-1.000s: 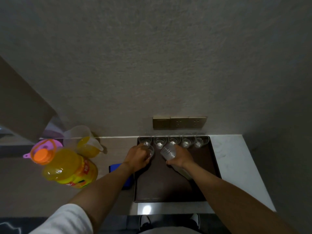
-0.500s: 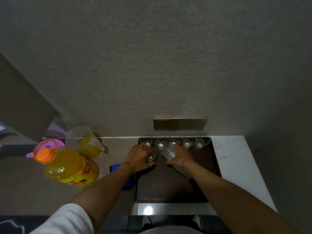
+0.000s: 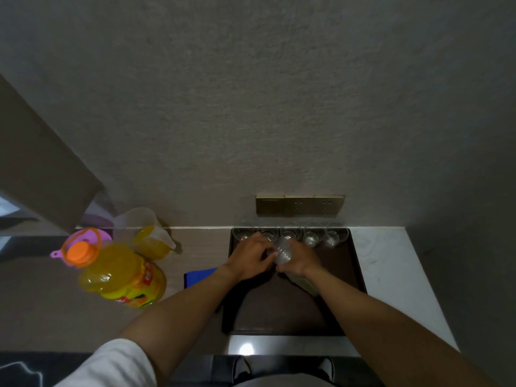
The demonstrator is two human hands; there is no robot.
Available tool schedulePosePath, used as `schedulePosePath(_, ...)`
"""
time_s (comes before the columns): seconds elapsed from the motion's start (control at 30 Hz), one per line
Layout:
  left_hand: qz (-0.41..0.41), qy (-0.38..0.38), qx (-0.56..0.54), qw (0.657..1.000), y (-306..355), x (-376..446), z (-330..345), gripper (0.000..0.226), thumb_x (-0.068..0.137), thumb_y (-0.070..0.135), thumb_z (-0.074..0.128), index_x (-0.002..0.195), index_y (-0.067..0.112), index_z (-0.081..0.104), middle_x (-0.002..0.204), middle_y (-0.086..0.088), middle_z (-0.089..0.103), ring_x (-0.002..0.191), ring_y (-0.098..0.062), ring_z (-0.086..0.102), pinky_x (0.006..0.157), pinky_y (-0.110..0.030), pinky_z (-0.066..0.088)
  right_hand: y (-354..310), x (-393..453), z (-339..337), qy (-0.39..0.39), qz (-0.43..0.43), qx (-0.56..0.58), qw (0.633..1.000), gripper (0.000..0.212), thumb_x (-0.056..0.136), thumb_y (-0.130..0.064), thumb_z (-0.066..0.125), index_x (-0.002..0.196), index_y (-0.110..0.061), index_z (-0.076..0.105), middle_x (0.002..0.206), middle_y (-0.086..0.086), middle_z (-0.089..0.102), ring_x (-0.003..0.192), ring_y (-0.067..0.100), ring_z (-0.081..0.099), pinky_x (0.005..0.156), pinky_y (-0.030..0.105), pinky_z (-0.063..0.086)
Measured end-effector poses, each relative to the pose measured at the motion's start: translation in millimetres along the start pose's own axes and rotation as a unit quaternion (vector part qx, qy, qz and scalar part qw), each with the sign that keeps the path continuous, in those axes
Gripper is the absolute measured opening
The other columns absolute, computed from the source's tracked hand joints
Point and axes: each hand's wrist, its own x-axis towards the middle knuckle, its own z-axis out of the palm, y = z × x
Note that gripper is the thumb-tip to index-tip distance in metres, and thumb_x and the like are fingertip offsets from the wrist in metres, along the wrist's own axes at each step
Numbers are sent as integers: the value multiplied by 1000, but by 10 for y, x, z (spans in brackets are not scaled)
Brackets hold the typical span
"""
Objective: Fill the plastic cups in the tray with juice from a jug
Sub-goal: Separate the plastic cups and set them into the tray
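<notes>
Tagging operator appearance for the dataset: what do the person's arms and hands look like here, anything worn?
Both hands are bare: no gloves, rings or watch show on the left hand or the right hand. The left arm has a white sleeve ending above the elbow, leaving the forearm bare. The right arm is bare as far as the frame shows; any sleeve there is out of view. No markings are visible.

Dim, soft, wide-angle edge distortion

Left arm carries a white short sleeve (image 3: pixel 111 364), hem ending above the elbow. Both forearms, the left hand (image 3: pixel 250 256) and right hand (image 3: pixel 300 259) are bare. Right sleeve not in view. Dark shoes (image 3: pixel 282 368) visible below bench's near edge.
</notes>
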Motion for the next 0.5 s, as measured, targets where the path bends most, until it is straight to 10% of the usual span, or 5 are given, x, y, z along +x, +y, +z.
schedulePosePath(0.5,-85,-15,-211,974,167,26,101,12,91,22,76,101,19,81,95,6,78,82,5,69,72,-4,46,137,-139,-34,-1,-14,-13,1000,91,55,-39,86,138,-32,49,133,2,63,118,25,62,93,37,54)
